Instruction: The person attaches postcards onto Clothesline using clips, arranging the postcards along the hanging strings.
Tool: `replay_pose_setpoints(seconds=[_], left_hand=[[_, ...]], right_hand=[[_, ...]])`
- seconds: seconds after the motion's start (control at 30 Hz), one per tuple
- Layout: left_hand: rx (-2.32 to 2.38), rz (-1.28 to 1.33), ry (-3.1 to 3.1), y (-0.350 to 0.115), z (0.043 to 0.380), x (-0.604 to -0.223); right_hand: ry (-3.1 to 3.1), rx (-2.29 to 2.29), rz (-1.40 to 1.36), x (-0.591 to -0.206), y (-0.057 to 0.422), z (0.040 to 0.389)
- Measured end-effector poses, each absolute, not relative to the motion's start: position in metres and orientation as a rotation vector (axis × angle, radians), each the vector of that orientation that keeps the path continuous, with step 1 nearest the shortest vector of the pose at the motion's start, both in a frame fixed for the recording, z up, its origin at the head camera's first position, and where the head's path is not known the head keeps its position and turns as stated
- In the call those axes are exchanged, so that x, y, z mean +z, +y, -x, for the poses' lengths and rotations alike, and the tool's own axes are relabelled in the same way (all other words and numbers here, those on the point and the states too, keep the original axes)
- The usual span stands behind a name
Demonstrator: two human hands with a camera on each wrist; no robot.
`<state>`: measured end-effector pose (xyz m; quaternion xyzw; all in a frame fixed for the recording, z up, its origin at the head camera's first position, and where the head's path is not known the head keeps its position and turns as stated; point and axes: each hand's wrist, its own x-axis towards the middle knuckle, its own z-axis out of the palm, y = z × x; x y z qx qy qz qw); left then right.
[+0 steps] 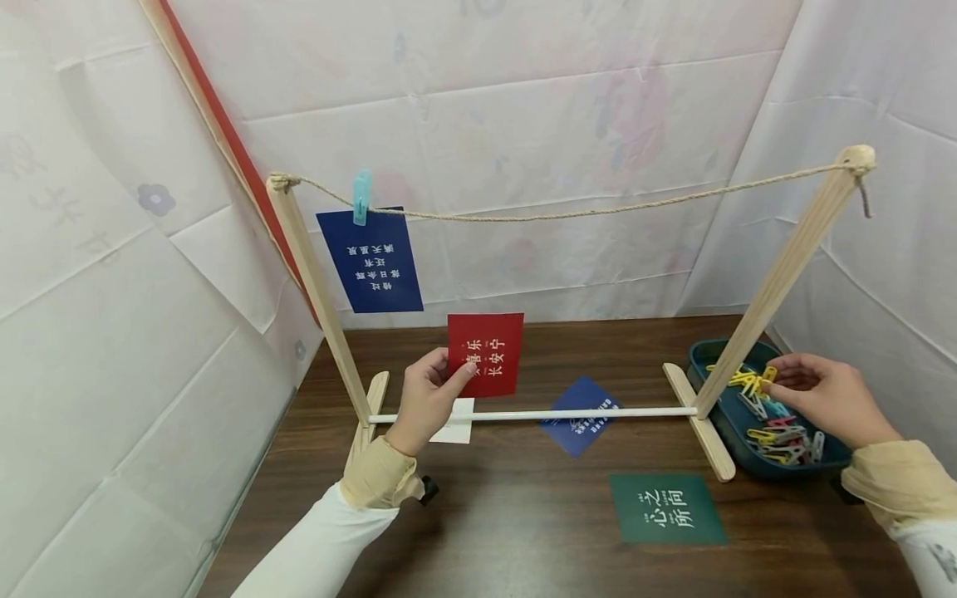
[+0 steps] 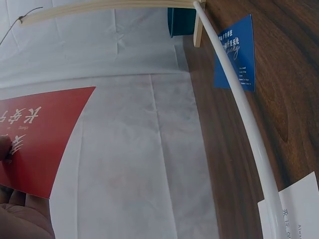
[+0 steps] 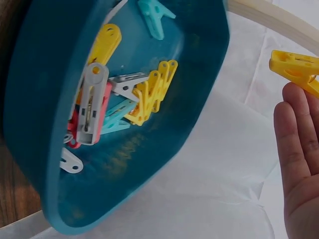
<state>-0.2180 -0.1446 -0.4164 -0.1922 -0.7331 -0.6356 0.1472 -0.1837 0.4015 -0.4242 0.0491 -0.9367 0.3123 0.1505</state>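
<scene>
My left hand [image 1: 429, 399] pinches a red card [image 1: 495, 353] with white characters, thumb on its front, held up behind the white rod of the wooden frame. In the right wrist view, a yellow clothespin [image 3: 296, 69] is pinched in my right hand [image 3: 301, 144]. That hand [image 1: 833, 394] is over the dark teal basin [image 1: 748, 453], which holds several clothespins in yellow, grey, red and teal. On the rope [image 1: 568, 216] above, a light blue clothespin [image 1: 361, 198] holds a dark blue card [image 1: 374, 262] near the left post.
On the wooden table [image 1: 508, 531] lie a green card [image 1: 667, 508], a blue card [image 1: 579, 417] and a white card [image 1: 454, 425], partly behind the white rod [image 1: 508, 414]. The frame's left post [image 1: 321, 307] and right post [image 1: 777, 291] stand at either side. White sheeting surrounds the table.
</scene>
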Motion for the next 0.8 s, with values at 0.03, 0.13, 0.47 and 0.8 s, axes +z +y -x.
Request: replay_pose_setpoints(seconds=[0.03, 0.13, 0.47, 0.8], left_hand=[[-1.825, 0.553, -2.109, -0.145, 0.218, -0.416], [-1.811, 0.545, -2.11, -0.147, 0.22, -0.414], [-1.787, 0.543, -2.114, -0.154, 0.222, -0.407], [-1.815, 0.52, -2.096, -0.158, 0.224, -0.398]], right_hand=[[-2.688, 0.899, -0.138, -0.423, 0.401, 0.183], [-2.678, 0.903, -0.13, -0.42, 0.398, 0.182], [-2.677, 0.907, -0.127, -0.414, 0.393, 0.176], [-2.634, 0.914, -0.148, -0.409, 0.384, 0.171]])
